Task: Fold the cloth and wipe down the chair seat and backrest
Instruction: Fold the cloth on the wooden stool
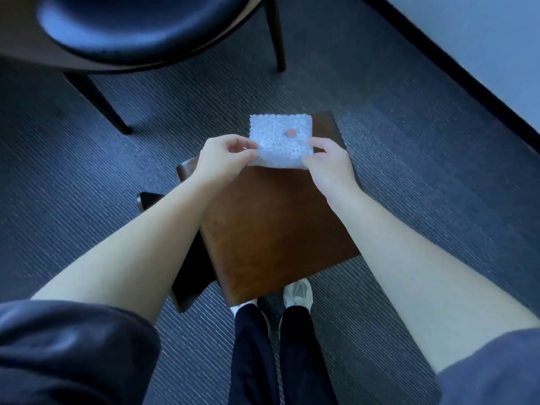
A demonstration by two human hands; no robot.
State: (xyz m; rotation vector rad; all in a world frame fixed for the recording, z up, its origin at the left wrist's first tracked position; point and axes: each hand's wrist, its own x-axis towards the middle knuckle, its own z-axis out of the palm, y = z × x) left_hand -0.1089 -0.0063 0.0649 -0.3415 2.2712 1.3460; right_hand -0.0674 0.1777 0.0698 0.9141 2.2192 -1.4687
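Two-handed, holds the cloth [280, 141] over the chair seat [277, 229]. Pinches its side edges with fingers [247, 154] of left hand [225, 159] and right hand [328, 168].

Above the brown chair seat [271, 223], the left hand [222, 159] and right hand [330, 165] pinch a small folded cloth [280, 141] by its near corners.

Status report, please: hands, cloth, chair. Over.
Left hand, right hand: both pinch the cloth at its side edges. Cloth a small square, held over the chair seat. Second chair beyond, out of the way.
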